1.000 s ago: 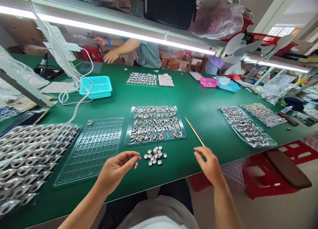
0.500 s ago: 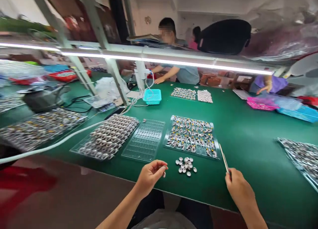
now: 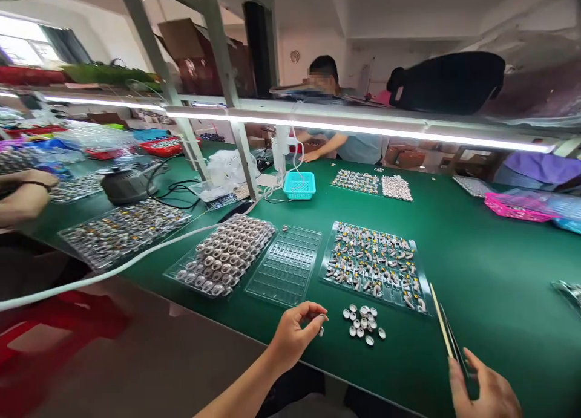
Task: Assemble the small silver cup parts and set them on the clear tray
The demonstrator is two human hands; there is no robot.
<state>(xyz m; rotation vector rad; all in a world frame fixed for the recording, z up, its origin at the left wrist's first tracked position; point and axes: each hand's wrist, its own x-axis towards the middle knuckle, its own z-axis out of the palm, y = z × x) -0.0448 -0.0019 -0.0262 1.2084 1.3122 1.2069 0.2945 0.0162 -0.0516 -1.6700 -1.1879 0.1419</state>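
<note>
My left hand (image 3: 297,336) is closed in a pinch near the table's front edge. Between thumb and fingertips sits a small white oval cap (image 3: 321,331), partly covered. Just right of it lies a loose pile of similar white oval caps (image 3: 364,321). At the right, my right hand (image 3: 485,385) has thumb and forefinger apart around the rear ends of a pale thin stick (image 3: 441,321) and dark tweezers (image 3: 451,336), which lie side by side. Beyond the pile is a clear tray of small parts with yellow bits (image 3: 374,264).
A clear tray with stacked ring-like parts (image 3: 227,251) stands left of a flat, clear ribbed tray (image 3: 285,267). Farther back is a turquoise basket (image 3: 299,186). A white cable (image 3: 136,268) crosses the left side. Co-workers sit opposite and at the left.
The view has turned left. My right hand has drawn back toward me along the stick and tweezers, and its fingers have spread. My left hand keeps its pinch.
</note>
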